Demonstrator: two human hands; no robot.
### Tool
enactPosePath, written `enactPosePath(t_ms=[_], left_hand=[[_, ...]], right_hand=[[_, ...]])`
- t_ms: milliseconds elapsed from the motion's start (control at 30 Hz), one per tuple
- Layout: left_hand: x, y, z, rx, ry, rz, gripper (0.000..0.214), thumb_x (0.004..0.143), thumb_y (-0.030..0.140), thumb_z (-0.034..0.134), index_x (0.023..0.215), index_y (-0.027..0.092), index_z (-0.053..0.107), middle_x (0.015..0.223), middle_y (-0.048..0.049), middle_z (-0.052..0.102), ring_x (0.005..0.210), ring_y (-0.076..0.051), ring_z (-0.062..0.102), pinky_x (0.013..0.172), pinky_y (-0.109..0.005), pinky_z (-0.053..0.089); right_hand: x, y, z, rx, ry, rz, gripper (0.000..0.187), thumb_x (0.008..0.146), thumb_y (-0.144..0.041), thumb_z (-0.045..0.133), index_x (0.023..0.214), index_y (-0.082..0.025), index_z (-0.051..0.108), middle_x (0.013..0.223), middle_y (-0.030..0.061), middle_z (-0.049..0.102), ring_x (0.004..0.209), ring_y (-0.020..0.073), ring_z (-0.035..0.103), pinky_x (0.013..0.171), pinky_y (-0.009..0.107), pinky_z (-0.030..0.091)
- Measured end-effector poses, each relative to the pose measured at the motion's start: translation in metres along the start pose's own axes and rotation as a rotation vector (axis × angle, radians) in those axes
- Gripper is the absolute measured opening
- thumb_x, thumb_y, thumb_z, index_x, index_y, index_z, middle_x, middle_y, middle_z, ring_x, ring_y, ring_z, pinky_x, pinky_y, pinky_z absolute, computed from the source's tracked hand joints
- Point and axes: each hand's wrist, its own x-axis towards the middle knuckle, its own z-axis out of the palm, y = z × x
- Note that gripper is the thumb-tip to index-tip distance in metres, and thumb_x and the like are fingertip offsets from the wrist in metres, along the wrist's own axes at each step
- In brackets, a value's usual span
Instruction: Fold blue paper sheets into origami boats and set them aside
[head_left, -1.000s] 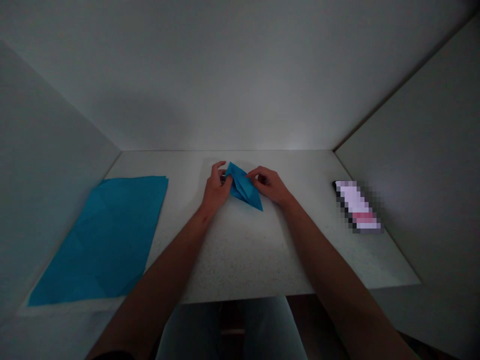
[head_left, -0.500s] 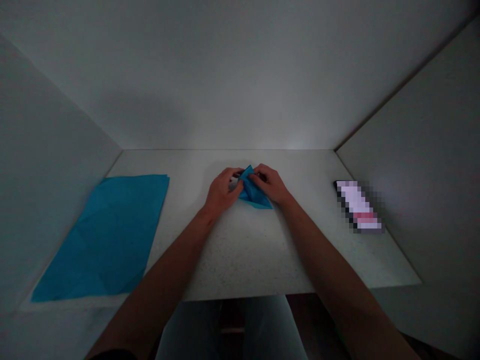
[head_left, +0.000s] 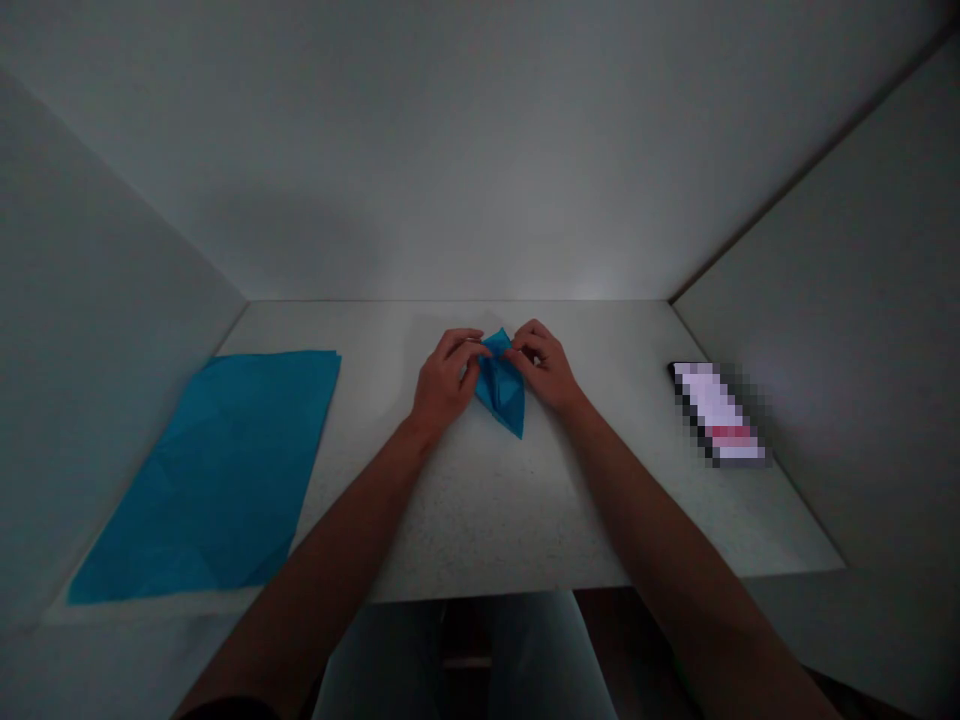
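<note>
A small, creased piece of bright blue folded paper [head_left: 507, 402] is between the person's two bare hands, above the middle of a pale, speckled surface [head_left: 480, 520]. One of its points aims away from the person and a longer one down toward them, with folds running between; I can't tell whether its underside touches the surface. The left hand [head_left: 444, 378] pinches the folded paper's left edge near the top, fingers curled over it. The right hand [head_left: 549, 368] grips the opposite edge, thumb on the paper and fingers bent close, so the fingertips of both nearly meet across it.

Well to the left of the folded paper lie flat, four-sided blue sheets [head_left: 217, 480], edges slightly out of line, the left forearm passing over their near corner. Well to its right is a flat oblong object [head_left: 716, 412] with a dark edge and a pale face, too blurred to make out. Beyond the folded paper rises a plain greyish-white wall [head_left: 465, 170].
</note>
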Motion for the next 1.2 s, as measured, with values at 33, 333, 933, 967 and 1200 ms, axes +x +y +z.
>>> enactPosePath(t_ms=[33,333,933,967,1200], left_hand=[[0.000,0.000,0.000,0.015,-0.006,-0.016,0.019,0.105,0.017,0.056,0.111,0.025,0.071,0.133,-0.0084,0.072,0.125,-0.023,0.070,0.111,-0.044,0.059],[0.000,0.005,0.002,0.023,-0.009,-0.037,0.027,0.093,0.028,0.083,0.115,0.025,0.068,0.117,-0.0069,0.077,0.113,-0.027,0.074,0.102,-0.045,0.058],[0.006,-0.016,0.001,-0.163,0.299,-0.407,0.017,0.106,0.034,0.059,0.093,0.023,0.059,0.105,-0.0057,0.065,0.096,-0.019,0.065,0.084,-0.032,0.060],[0.006,-0.018,0.001,-0.184,0.319,-0.420,0.019,0.106,0.035,0.059,0.091,0.023,0.059,0.102,-0.0051,0.065,0.096,-0.019,0.065,0.085,-0.032,0.059],[0.006,-0.024,0.005,-0.465,0.386,-0.614,0.035,0.100,0.054,0.065,0.086,0.023,0.060,0.074,0.0021,0.057,0.066,-0.015,0.057,0.060,-0.025,0.049]], right_hand=[[-0.001,-0.002,0.001,0.002,-0.012,0.007,0.040,0.101,-0.061,0.071,0.085,-0.025,0.069,0.094,0.0042,0.057,0.074,0.0180,0.049,0.064,0.035,0.043],[0.000,-0.009,0.010,0.015,0.038,-0.061,0.038,0.104,-0.062,0.067,0.090,-0.027,0.071,0.112,0.0077,0.056,0.097,0.0240,0.058,0.081,0.043,0.056],[-0.006,-0.006,0.001,-0.017,-0.236,-0.023,0.078,0.096,-0.036,0.078,0.168,-0.035,0.048,0.126,0.0076,0.074,0.091,0.0191,0.072,0.083,0.035,0.062],[-0.006,-0.005,0.002,-0.013,-0.230,0.016,0.078,0.096,-0.034,0.077,0.168,-0.033,0.047,0.120,0.0062,0.076,0.087,0.0181,0.072,0.077,0.033,0.061],[-0.003,0.004,0.002,0.042,0.011,0.113,0.045,0.099,-0.046,0.074,0.140,-0.029,0.067,0.100,0.0026,0.075,0.082,0.0179,0.068,0.078,0.033,0.058]])
